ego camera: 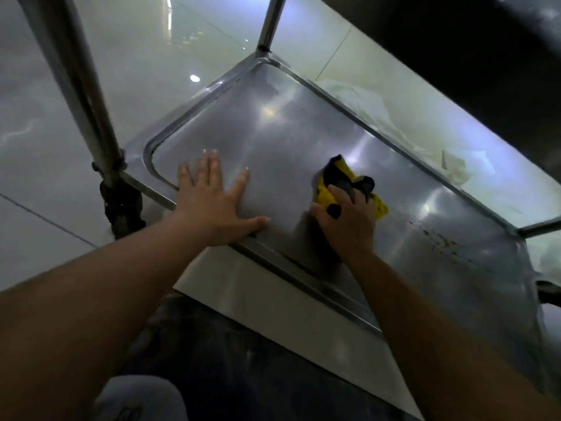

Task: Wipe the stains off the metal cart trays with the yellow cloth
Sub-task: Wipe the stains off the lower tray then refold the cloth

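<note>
A low metal cart tray (273,129) lies below me, shiny with a raised rim. My left hand (215,199) rests flat on its near-left part, fingers spread and straight. My right hand (346,220) grips a bunched yellow cloth (343,183) with dark patches and presses it on the tray's middle. Brown stains (446,241) speckle the tray surface to the right of the cloth.
Cart posts rise at the left (76,86) and at the far corner (270,22); a dark caster (121,208) sits under the left post. A higher shelf's dark underside (470,56) overhangs the right. White crumpled material (373,101) lies on the pale tiled floor beyond the tray.
</note>
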A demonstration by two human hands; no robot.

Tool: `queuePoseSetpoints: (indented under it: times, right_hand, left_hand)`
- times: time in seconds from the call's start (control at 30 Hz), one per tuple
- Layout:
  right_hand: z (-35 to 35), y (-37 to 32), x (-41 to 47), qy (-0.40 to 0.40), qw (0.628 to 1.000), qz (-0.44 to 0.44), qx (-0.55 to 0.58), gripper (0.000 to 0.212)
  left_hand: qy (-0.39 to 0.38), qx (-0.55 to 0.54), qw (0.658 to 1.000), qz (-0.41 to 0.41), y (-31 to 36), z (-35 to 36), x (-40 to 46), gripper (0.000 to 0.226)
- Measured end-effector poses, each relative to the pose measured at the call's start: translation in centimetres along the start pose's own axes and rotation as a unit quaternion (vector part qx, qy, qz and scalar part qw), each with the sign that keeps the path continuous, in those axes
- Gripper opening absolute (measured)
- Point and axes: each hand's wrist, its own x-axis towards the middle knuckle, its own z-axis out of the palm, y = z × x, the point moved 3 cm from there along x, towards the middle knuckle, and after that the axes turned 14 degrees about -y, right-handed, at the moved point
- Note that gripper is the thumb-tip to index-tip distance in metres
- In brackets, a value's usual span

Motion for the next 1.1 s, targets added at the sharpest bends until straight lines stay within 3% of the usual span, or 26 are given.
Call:
queuePoseSetpoints:
  times: [0.13, 0.2, 0.33, 0.4, 0.5, 0.6, 0.73, 0.87, 1.0, 1.1]
  right_hand:
    - [0.2, -1.0, -3.3, -0.022, 0.986, -0.167, -0.011, 0.049]
    - [-0.9, 1.4, -3.8, -0.034, 0.982, -0.184, -0.013, 0.044]
    - [-3.0, 10.6, -6.7, 0.001, 0.998, -0.044, 0.047, 0.048]
    - [-4.0, 15.7, -9.2, 0.031, 0.997, 0.028, 0.060, 0.055]
    - [-4.9, 21.2, -12.2, 0.072, 0.983, 0.122, 0.113, 0.050]
    - [-4.1, 22.0, -13.8, 0.094, 0.976, 0.151, 0.123, 0.049]
    - [-2.3, 18.6, -14.5, 0.058, 0.993, 0.091, 0.057, 0.050]
    - [-1.3, 16.2, -14.0, 0.001, 1.000, 0.024, -0.004, 0.053]
    - [-1.6, 13.2, -9.5, -0.010, 0.996, -0.064, -0.067, 0.047]
    - [-1.9, 10.8, -4.6, -0.033, 0.994, -0.075, -0.074, 0.044]
  left_hand:
    - [-0.038, 0.034, 0.999, -0.018, 0.3, -0.8, -0.4, 0.104]
    - [-0.051, 0.040, 0.997, -0.030, 0.7, -1.4, -0.9, 0.101]
    - [-0.073, 0.039, 0.994, -0.076, 2.5, -1.4, -1.6, 0.094]
    - [-0.047, 0.039, 0.994, -0.088, 4.0, -1.0, -2.0, 0.082]
    - [0.016, 0.049, 0.998, -0.033, 7.9, -0.1, -2.0, 0.072]
    - [-0.014, 0.025, 0.999, 0.031, 13.9, 1.7, -1.7, 0.091]
    - [-0.020, 0.057, 0.995, 0.075, 20.6, 4.4, -1.6, 0.116]
    - [-0.011, 0.057, 0.997, 0.054, 21.2, 5.2, -1.4, 0.138]
    - [-0.004, 0.059, 0.997, 0.057, 20.9, 4.9, -1.2, 0.148]
    - [-0.011, 0.063, 0.996, 0.058, 20.6, 5.0, -0.9, 0.151]
